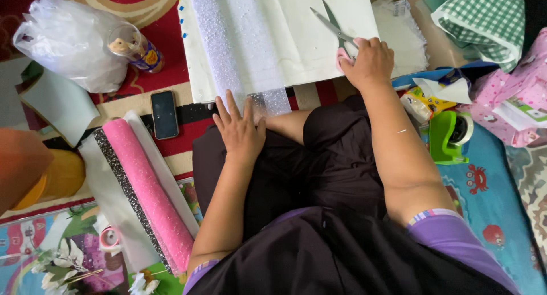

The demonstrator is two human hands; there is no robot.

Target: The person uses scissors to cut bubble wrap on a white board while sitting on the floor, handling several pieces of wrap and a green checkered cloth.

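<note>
Far to my left a crumpled clear plastic bag (65,39) lies on the carpet with a small jar (137,47) against it, then a dark phone (164,114) and a pink glitter roll (149,193) beside my leg. My left hand (239,130) lies open and flat, fingers spread, pressing the near end of the clear sparkly strip (233,44) that runs across the white board (310,39). My right hand (370,61) is closed around the pink handles of the scissors (333,27), blades parted over the board. A green tape dispenser (447,136) sits right of my arm
</note>
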